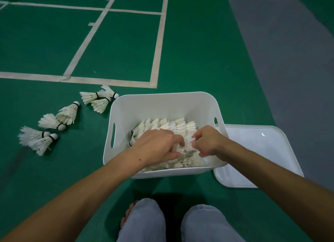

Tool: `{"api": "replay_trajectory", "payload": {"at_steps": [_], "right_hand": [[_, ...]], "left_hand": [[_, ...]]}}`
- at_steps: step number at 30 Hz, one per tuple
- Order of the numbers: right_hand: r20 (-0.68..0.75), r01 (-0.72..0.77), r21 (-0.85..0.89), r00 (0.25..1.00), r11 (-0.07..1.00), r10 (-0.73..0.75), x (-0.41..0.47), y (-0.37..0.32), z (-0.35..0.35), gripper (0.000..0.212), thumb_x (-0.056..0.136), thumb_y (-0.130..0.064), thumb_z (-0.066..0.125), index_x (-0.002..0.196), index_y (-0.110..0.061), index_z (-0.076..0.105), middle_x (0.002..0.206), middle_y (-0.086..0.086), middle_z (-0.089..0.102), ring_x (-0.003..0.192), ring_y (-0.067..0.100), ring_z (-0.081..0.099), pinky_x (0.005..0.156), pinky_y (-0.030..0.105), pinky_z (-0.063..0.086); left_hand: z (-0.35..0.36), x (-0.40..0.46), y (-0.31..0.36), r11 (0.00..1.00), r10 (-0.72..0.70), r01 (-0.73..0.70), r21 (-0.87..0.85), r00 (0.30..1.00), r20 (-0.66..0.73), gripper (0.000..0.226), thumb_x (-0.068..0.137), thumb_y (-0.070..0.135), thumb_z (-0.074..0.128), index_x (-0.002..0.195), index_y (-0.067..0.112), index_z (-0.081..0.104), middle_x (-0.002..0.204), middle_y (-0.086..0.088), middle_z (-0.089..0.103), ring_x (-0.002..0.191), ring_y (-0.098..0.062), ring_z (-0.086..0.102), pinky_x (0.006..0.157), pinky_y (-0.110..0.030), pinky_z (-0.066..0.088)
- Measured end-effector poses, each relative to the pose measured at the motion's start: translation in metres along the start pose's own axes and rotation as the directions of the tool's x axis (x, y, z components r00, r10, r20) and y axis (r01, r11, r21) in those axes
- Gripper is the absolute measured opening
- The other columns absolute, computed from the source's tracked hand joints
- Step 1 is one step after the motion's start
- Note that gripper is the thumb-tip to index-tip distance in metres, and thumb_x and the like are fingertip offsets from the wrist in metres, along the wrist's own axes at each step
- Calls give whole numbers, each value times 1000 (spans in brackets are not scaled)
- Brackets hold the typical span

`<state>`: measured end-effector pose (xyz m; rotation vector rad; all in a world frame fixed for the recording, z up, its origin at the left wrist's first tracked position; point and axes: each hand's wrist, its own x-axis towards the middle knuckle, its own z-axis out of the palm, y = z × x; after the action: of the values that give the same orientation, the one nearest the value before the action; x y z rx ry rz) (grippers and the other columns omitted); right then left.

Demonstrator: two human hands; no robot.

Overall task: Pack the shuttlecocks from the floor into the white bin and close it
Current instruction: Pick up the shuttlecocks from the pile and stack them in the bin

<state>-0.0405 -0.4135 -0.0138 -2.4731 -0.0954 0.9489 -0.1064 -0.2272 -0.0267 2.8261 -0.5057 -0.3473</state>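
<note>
Curling fingers (178,142) grip binned shuttlecocks (171,126).

Smooth white plastic bin (162,104) and glossy lid (262,151); feathered shuttlecocks (66,112); matt green floor (198,52).

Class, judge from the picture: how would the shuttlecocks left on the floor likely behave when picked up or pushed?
The shuttlecocks on the floor look light, mostly feather. Their thin feather skirts probably crush easily. Round cork tips suggest that a push would swing them in an arc.
</note>
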Motion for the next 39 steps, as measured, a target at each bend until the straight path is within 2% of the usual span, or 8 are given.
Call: {"api": "replay_trajectory", "payload": {"at_steps": [5, 10, 15, 18, 25, 32, 35, 39], "right_hand": [[-35, -34, -61, 999, 998, 32, -7, 5, -8, 40, 84, -4, 80, 121, 5, 65, 107, 22, 72, 92, 29, 72, 90, 51, 62], [-39, 32, -156, 999, 987, -39, -25, 4, -14, 20, 90, -16, 76, 99, -11, 60, 95, 8, 67, 86, 26, 67, 86, 41, 59], [-153, 152, -168, 972, 974, -178, -42, -9, -21, 37, 98, -23, 69, 133, -13, 65, 128, 4, 70, 113, 22, 67, 100, 37, 53], [-203, 391, -80, 894, 917, -399, -46, -25, -17, 20, 97, -25, 70, 117, -24, 73, 109, -13, 74, 97, 1, 69, 95, 34, 59], [-159, 708, -249, 644, 661, -749, -35, -82, -8, 15, 103, -31, 59, 116, -31, 68, 112, -21, 68, 109, 2, 60, 97, 33, 53], [-30, 757, -285, 607, 589, -794, 6, -160, -11, 17, 104, -31, 58, 119, -30, 67, 115, -19, 67, 107, -2, 57, 96, 21, 47], [-5, 759, -240, 623, 606, -782, 43, -198, -6, 12, 100, -26, 62, 109, -25, 70, 104, -14, 72, 97, 3, 66, 90, 28, 55], [59, 726, -331, 654, 604, -754, 106, -244, 10, 14, 99, -22, 61, 110, -20, 70, 105, -4, 74, 97, 16, 68, 91, 36, 56]], "left_hand": [[-4, -7, 0, 994, -24, 24, -106, 1000, 2, 39, 100, 58, 58, 136, 44, 57, 99, 17, 69, 91, -8, 63, 69, -34, 52], [-10, -25, -8, 964, -95, 77, -256, 994, -59, 40, 98, 59, 60, 135, 46, 56, 111, 22, 68, 95, 0, 66, 82, -39, 59], [-21, -47, -15, 900, -166, 62, -433, 964, -208, 27, 98, 52, 64, 122, 40, 67, 99, 25, 71, 95, 4, 67, 81, -34, 60], [-29, -61, -21, 844, -258, 43, -534, 907, -334, 11, 98, 38, 67, 108, 34, 72, 92, 22, 72, 91, -1, 69, 78, -32, 59], [-44, -95, -57, 781, -470, 39, -623, 693, -547, 9, 96, 13, 74, 94, 21, 73, 84, 15, 71, 82, -13, 69, 68, -19, 52], [-33, -111, -129, 674, -693, 206, -709, 508, -511, 11, 96, 16, 73, 95, 26, 70, 83, 15, 70, 78, -10, 66, 67, -25, 55], [-24, -103, -174, 628, -755, 349, -695, 489, -437, 11, 95, 26, 75, 104, 28, 68, 85, 14, 71, 76, -6, 67, 73, -36, 59], [-11, -75, -230, 516, -836, 557, -651, 494, -240, 44, 92, 40, 78, 127, 21, 60, 112, -1, 71, 93, -17, 68, 87, -39, 57]]}}
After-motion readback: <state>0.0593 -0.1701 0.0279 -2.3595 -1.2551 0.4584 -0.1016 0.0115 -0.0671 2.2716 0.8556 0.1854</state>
